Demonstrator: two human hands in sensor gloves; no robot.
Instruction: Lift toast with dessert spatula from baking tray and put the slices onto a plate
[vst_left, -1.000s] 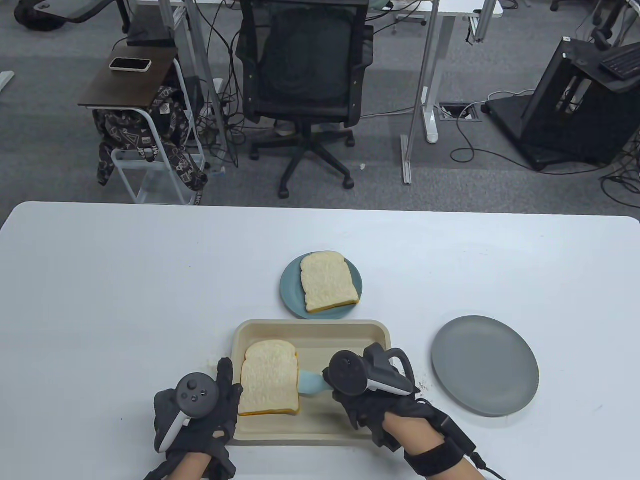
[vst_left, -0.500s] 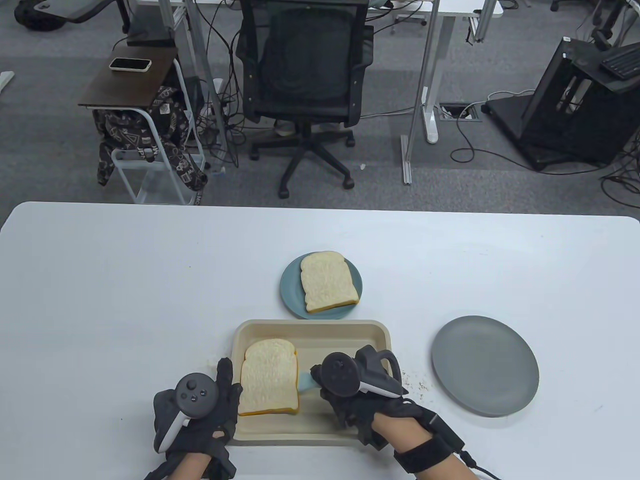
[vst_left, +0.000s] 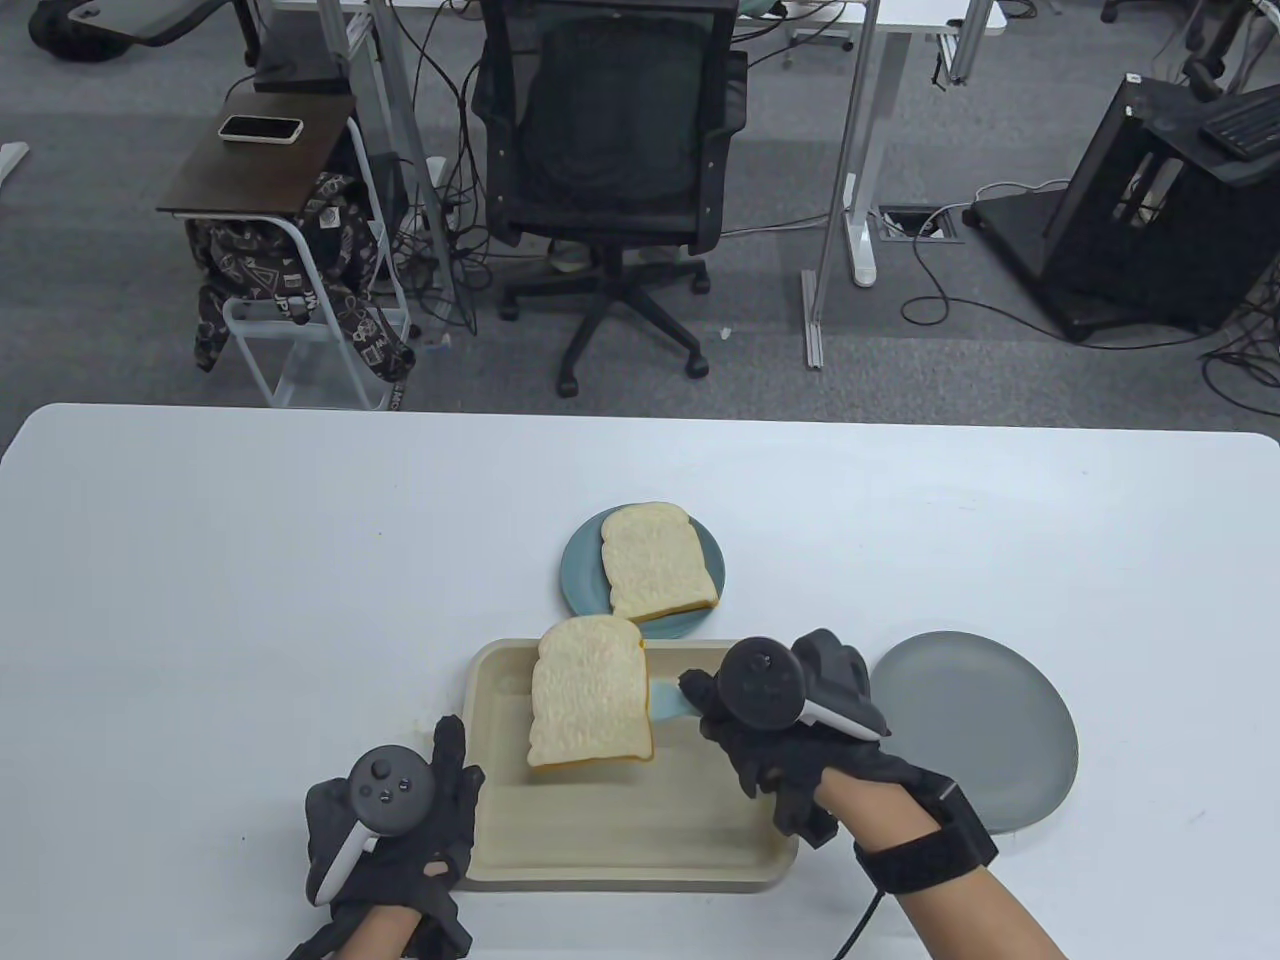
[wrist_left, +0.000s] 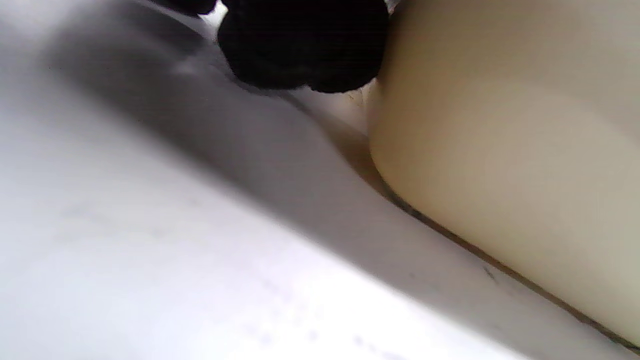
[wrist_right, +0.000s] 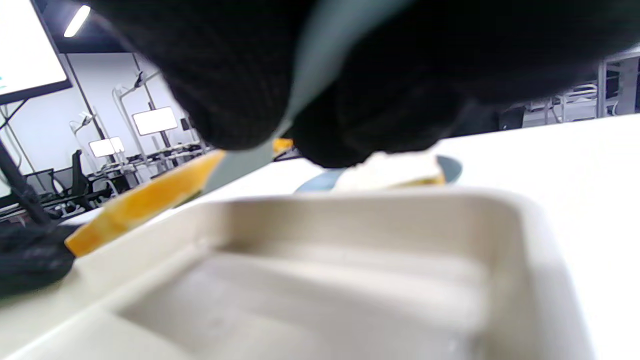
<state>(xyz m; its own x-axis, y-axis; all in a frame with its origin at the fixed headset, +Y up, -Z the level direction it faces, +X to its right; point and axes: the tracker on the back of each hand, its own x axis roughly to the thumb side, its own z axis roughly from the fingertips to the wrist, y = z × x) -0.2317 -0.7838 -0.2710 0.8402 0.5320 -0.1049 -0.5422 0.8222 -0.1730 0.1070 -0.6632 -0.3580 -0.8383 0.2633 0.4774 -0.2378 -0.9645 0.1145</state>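
Note:
A slice of toast (vst_left: 588, 692) rides on the pale blue dessert spatula (vst_left: 668, 698), lifted above the beige baking tray (vst_left: 620, 840). My right hand (vst_left: 770, 735) grips the spatula's handle over the tray's right side. In the right wrist view the spatula (wrist_right: 320, 65) runs between my dark fingers, with the toast's crust (wrist_right: 145, 202) at the left above the tray (wrist_right: 350, 280). My left hand (vst_left: 400, 820) rests with straight fingers against the tray's left rim; its fingertip (wrist_left: 300, 45) touches the tray wall (wrist_left: 500, 150). Another slice (vst_left: 655, 560) lies on the small blue plate (vst_left: 585, 570).
A larger grey plate (vst_left: 990, 730) lies to the right of the tray, partly behind my right hand's tracker. Crumbs speckle the white table (vst_left: 250, 600) near the tray. A black office chair (vst_left: 610, 150) and a side stand are beyond the far edge.
The spatula slid under the toast from the right, then my right hand lifted the slice off the tray floor and carried it toward the far side. The left hand stayed put.

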